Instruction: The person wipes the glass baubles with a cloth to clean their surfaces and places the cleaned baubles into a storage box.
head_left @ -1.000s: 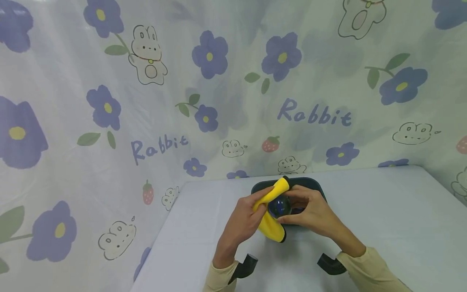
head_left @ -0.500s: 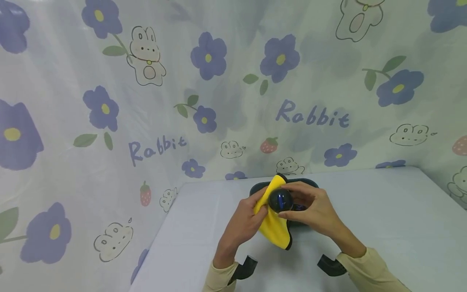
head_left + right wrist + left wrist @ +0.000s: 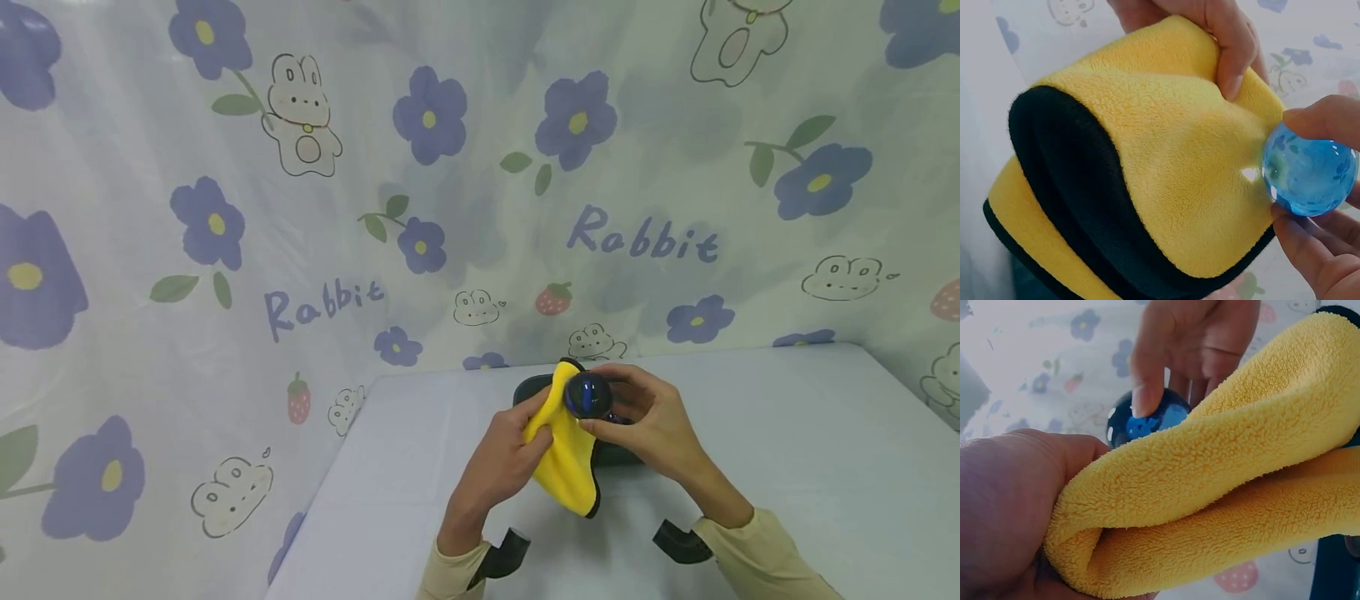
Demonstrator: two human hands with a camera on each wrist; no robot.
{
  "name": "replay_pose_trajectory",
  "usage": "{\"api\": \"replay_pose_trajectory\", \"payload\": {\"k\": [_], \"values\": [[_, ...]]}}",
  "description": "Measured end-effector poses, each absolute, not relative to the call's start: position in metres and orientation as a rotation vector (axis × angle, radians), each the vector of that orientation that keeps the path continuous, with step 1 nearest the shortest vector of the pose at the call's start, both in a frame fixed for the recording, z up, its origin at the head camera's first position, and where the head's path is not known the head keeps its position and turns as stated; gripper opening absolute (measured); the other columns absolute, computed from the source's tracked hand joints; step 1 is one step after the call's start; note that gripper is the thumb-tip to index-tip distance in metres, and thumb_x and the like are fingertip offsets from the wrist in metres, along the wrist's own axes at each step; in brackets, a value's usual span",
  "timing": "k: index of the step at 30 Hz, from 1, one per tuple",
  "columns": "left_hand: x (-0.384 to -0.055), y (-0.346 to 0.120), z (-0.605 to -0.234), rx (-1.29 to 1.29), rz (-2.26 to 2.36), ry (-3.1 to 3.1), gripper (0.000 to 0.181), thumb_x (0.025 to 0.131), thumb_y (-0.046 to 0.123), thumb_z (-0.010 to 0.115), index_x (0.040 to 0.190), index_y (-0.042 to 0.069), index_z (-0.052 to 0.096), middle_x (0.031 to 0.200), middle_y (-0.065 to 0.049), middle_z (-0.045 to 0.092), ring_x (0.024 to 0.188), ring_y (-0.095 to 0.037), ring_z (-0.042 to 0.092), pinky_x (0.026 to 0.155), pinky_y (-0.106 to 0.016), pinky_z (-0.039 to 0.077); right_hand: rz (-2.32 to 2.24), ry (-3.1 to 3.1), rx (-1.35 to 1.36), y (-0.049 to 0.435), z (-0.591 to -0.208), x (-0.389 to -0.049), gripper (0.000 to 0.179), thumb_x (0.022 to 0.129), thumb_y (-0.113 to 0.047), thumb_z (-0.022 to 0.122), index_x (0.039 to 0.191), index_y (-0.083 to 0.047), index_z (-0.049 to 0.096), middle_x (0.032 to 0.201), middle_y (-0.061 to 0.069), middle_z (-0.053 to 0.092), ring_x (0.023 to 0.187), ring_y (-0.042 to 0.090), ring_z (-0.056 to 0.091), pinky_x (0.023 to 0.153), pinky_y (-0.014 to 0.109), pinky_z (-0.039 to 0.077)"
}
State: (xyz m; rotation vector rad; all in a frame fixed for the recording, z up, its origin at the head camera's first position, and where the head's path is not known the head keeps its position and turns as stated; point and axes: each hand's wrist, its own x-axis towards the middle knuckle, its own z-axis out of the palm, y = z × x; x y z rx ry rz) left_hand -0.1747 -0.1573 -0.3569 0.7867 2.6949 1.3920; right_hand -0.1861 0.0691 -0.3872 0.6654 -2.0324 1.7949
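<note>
A blue glass ball (image 3: 588, 395) is pinched between the thumb and fingers of my right hand (image 3: 656, 417). It is see-through in the right wrist view, where the glass ball (image 3: 1310, 169) lies against the edge of a fluffy yellow cloth (image 3: 1191, 169). My left hand (image 3: 506, 454) grips the folded cloth (image 3: 566, 467) between thumb and fingers, its dark-edged lower part hanging down. In the left wrist view the cloth (image 3: 1210, 456) hides part of the ball (image 3: 1141, 422), with the right thumb on top of it.
Behind the hands a dark green tray (image 3: 528, 387) stands near the far edge of the white table (image 3: 420, 467). Something small and dark blue shows near the right fingers, partly hidden. A flower-and-rabbit curtain (image 3: 480, 167) hangs beyond the table.
The glass ball and right hand have moved up and slightly right. The cloth's top has shifted a little left, and its lower part hangs wider. The left hand has hardly moved.
</note>
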Motion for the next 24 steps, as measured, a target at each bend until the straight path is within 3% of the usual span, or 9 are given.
{"api": "replay_pose_trajectory", "payload": {"k": [9, 18, 24], "values": [[-0.17, -0.156, -0.354, 0.77, 1.365, 2.735, 0.056, 0.099, 0.015, 0.05, 0.155, 0.015, 0.048, 0.107, -0.005, 0.071, 0.079, -0.007, 0.062, 0.074, -0.021, 0.054, 1.622, -2.173, 0.534, 0.074, -0.388, -0.189, 0.06, 0.075, -0.011, 0.09, 0.13, -0.014, 0.067, 0.125, 0.005, 0.071, 0.105, 0.005, 0.068, 0.093, 0.021, 0.056], [-0.165, -0.156, -0.349, 0.738, 1.383, 2.791, 0.056, 0.098, 0.012, 0.051, 0.154, 0.012, 0.049, 0.11, -0.007, 0.07, 0.08, -0.009, 0.062, 0.074, -0.021, 0.054, 1.598, -2.232, 0.555, 0.075, -0.39, -0.192, 0.056, 0.078, -0.016, 0.089, 0.13, -0.015, 0.067, 0.118, 0.007, 0.074, 0.099, 0.013, 0.07, 0.091, 0.03, 0.058], [-0.161, -0.155, -0.346, 0.707, 1.431, 2.792, 0.054, 0.098, 0.011, 0.051, 0.152, 0.012, 0.052, 0.111, -0.008, 0.07, 0.081, -0.011, 0.062, 0.076, -0.022, 0.054, 1.616, -2.269, 0.543, 0.072, -0.391, -0.191, 0.057, 0.076, -0.019, 0.091, 0.127, -0.011, 0.066, 0.121, 0.008, 0.072, 0.101, 0.018, 0.07, 0.093, 0.025, 0.057]]}}
